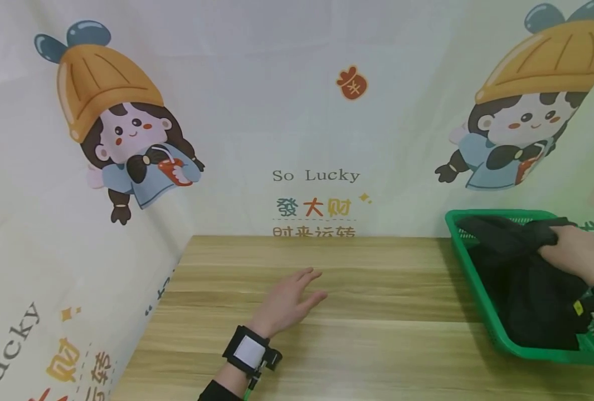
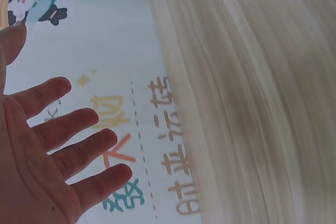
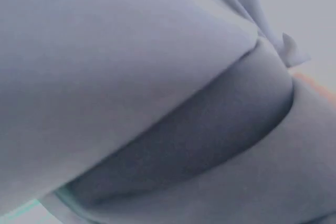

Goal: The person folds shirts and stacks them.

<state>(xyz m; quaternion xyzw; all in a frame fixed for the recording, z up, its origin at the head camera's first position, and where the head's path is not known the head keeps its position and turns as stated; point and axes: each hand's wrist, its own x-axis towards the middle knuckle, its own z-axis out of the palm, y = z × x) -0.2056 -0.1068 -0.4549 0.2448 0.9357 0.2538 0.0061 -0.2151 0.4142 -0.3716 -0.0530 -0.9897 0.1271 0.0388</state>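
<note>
A heap of black cloth (image 1: 522, 295) fills much of a green plastic basket (image 1: 482, 312) at the right of the head view. My right hand (image 1: 580, 253) grips a bunched part of this cloth at the basket's upper right. Folds of the cloth (image 3: 199, 124) fill the right wrist view, looking greyish there, and hide nearly all of the hand. My left hand (image 1: 287, 301) hovers over the wooden table with its fingers spread and holds nothing. Its palm and loosely stretched fingers (image 2: 79, 124) show in the left wrist view.
The wooden table (image 1: 377, 289) runs back to a pale printed cloth wall (image 1: 317, 122) with cartoon figures and lettering. More of that printed cloth hangs along the left side. The basket's green rim stands up from the table at the right.
</note>
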